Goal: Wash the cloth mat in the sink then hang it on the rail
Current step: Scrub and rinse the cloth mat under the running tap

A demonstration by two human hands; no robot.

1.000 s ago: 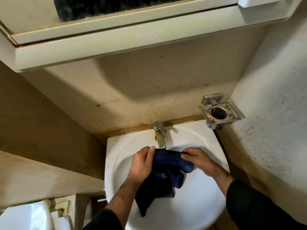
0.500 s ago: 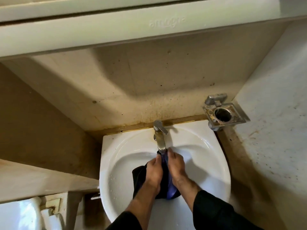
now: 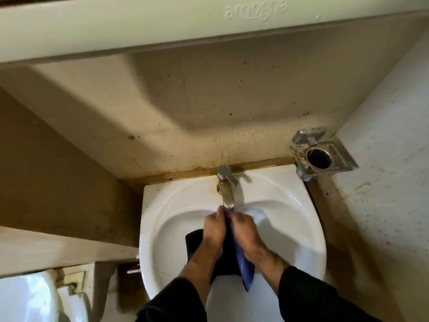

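Observation:
The dark blue cloth mat [image 3: 243, 263] hangs bunched between my two hands over the bowl of the white sink [image 3: 299, 219]. My left hand [image 3: 214, 231] and my right hand [image 3: 246, 231] are pressed together, palms facing, both shut on the cloth. Their fingertips sit right under the spout of the steel tap [image 3: 226, 187]. A black fold of the cloth sticks out to the left of my left hand, and a blue tail hangs below my right wrist. I cannot tell whether water is running. No rail is in view.
A metal tumbler holder [image 3: 318, 156] is fixed to the wall at the sink's back right corner. A white cabinet [image 3: 162, 24] overhangs above. A toilet [image 3: 34, 296] stands at the lower left. Stained walls close in on both sides.
One second ago my hands were apart with the cloth spread between them. They have come together under the tap, squeezing the cloth into a narrow bunch. The camera has tilted down.

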